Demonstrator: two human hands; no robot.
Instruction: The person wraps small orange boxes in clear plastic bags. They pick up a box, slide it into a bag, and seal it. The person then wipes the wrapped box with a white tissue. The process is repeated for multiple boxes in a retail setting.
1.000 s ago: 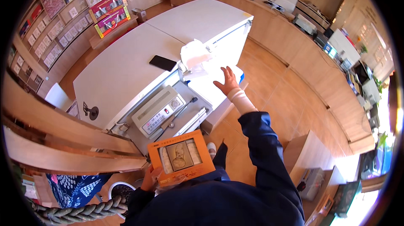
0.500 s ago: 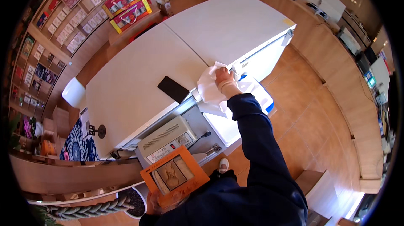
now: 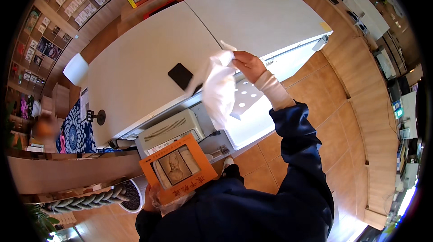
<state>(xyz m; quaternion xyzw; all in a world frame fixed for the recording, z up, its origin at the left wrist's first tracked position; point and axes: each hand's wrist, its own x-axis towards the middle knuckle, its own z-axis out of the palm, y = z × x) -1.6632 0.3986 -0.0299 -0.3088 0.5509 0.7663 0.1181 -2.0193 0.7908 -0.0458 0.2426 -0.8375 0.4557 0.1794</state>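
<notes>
My right hand (image 3: 249, 65) is raised over the near edge of the white table (image 3: 149, 70). Its closed fingers pinch the top of a thin white plastic bag (image 3: 219, 89), which hangs down, blurred by motion. At the lower left, my left hand (image 3: 149, 199) grips an orange box (image 3: 179, 169) by its lower side, its fingers mostly hidden. Through the box's window a pale, root-like shape shows between two light panels. Clear crumpled plastic (image 3: 169, 203) lies between that hand and the box. A black phone (image 3: 181, 76) rests on the tabletop, left of the hanging bag.
Below the tabletop, a beige machine (image 3: 171, 129) sits on an open shelf beside a white bin (image 3: 248, 129). A black stand (image 3: 100, 117) is at the table's left end. A thick rope (image 3: 85, 201) and a planter (image 3: 133, 197) are lower left. A curved wooden counter (image 3: 356, 106) runs along the right.
My right hand has lifted the white bag off the table edge, and it now hangs from the fingers. The orange box, still in my left hand, appears slightly further left and higher.
</notes>
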